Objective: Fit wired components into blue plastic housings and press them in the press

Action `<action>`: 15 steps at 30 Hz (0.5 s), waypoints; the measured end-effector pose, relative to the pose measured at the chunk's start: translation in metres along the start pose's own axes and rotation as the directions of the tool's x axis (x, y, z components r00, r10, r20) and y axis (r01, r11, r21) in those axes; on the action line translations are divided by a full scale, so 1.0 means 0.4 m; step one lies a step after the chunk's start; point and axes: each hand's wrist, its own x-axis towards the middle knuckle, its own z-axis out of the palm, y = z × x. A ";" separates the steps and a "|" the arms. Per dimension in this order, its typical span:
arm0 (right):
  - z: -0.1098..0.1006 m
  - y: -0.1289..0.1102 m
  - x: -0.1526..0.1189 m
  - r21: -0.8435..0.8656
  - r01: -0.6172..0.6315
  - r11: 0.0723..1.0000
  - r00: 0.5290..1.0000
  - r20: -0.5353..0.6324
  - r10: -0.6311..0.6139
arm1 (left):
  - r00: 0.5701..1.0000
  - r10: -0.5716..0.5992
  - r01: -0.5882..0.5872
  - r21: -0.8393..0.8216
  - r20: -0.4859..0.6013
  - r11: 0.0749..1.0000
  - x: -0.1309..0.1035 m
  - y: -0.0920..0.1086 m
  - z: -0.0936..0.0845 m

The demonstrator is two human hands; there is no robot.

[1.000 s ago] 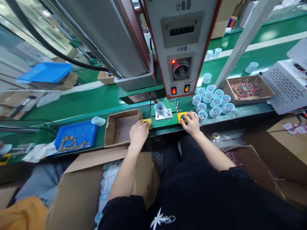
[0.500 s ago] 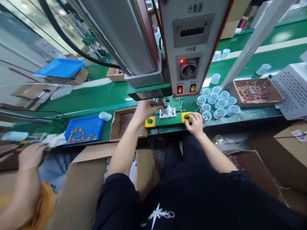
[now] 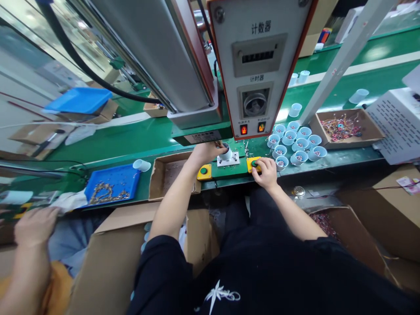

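Note:
Under the press head (image 3: 201, 136), my left hand (image 3: 207, 154) reaches in with fingers pinched at the top of a pale cup-shaped piece (image 3: 225, 154). That piece sits on a white metal plate (image 3: 232, 160); whatever is between the fingertips is too small to make out. My right hand (image 3: 265, 171) is curled over the right yellow push-button box (image 3: 250, 168), fingers at its green button (image 3: 254, 163). A second yellow push-button box (image 3: 204, 173) stands left of the plate, near my left wrist.
Several light-blue cups (image 3: 299, 157) with small parts stand at right, beside a cardboard box of wired parts (image 3: 320, 142). A cardboard tray (image 3: 157, 183), blue tray (image 3: 131, 175) and tipped cup (image 3: 141, 165) lie left. A co-worker's hand (image 3: 36, 225) is at far left.
The metal ram that was down at the plate is no longer visible. My left fingers are now at the cup-shaped piece's top. The timer's red light has gone out. My right hand stays put.

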 end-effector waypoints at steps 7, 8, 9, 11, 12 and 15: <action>0.002 0.003 -0.001 0.021 -0.014 1.000 1.000 0.018 0.013 | 0.999 0.031 -0.030 0.019 -0.016 0.999 0.001 -0.010 -0.004; 0.003 0.003 -0.001 0.017 -0.013 1.000 1.000 0.017 0.013 | 0.999 0.035 -0.035 0.017 -0.012 0.999 0.001 -0.012 -0.003; 0.004 0.003 -0.001 0.009 -0.012 1.000 1.000 0.014 0.012 | 0.999 0.041 -0.041 0.017 -0.014 0.999 0.001 -0.014 -0.001; 0.005 0.003 -0.002 -0.009 -0.016 1.000 1.000 0.010 0.016 | 0.998 0.060 -0.059 0.023 -0.023 0.998 0.003 -0.018 0.004; 0.005 0.003 -0.001 -0.016 -0.018 1.000 1.000 0.009 0.018 | 0.997 0.070 -0.070 0.028 -0.025 0.997 0.004 -0.021 0.005; 0.006 0.006 0.000 -0.026 -0.006 1.000 1.000 0.008 0.006 | 0.997 0.076 -0.075 0.028 -0.020 0.997 0.011 -0.029 0.006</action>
